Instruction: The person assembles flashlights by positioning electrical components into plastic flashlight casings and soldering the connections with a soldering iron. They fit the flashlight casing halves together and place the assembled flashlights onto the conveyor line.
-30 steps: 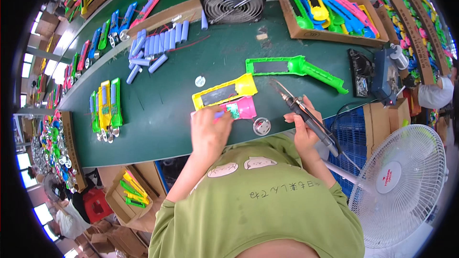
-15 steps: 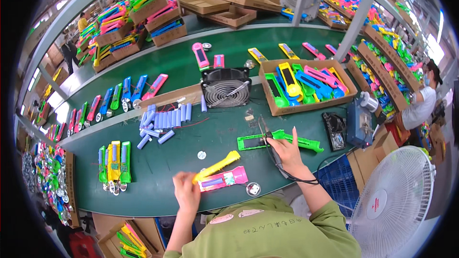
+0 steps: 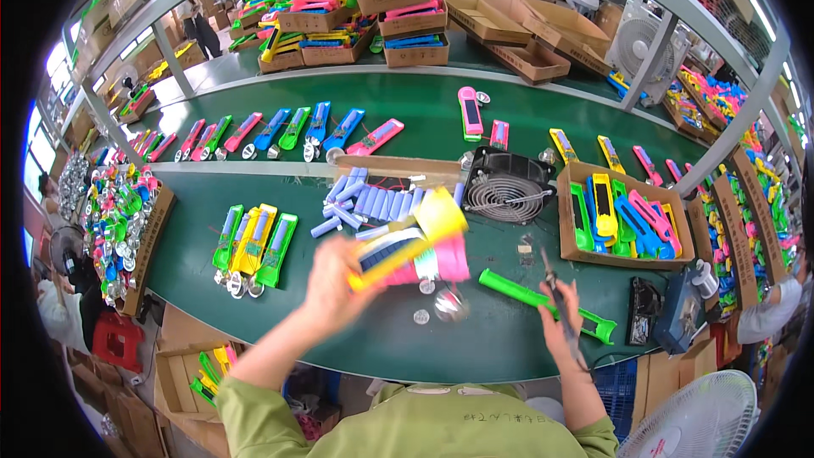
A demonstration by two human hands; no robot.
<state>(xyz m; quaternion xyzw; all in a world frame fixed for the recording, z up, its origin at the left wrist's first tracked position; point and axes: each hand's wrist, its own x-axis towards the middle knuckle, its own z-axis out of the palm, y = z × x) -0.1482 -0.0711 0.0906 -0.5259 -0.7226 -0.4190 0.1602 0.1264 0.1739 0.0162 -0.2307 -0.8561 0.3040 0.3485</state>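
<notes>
My left hand point(image 3: 332, 287) is closed round a yellow plastic lamp shell point(image 3: 398, 259) with a dark solar panel on it, tilted and smeared by motion. Partly behind this shell shows a pink lamp shell point(image 3: 449, 259) with a small circuit board; whether my left hand grips it too I cannot tell. Beside it a round silver lamp disc point(image 3: 451, 304) is blurred. In my right hand point(image 3: 561, 320) is a soldering iron point(image 3: 560, 301), its tip pointing away from me. A green shell point(image 3: 517, 290) lies on the green bench beneath that hand.
Lilac battery cells point(image 3: 377, 202) lie behind my left hand, near a black fan point(image 3: 509, 187). A cardboard box point(image 3: 623, 259) of coloured shells stands right. Wired green and yellow shells point(image 3: 254, 242) lie left. A blue device point(image 3: 681, 314) and white fan point(image 3: 699, 416) flank the right edge.
My left hand has lifted and turned the yellow shell, so its solar panel shows. The pink shell and disc have shifted. My right hand keeps the iron; the view has swung left.
</notes>
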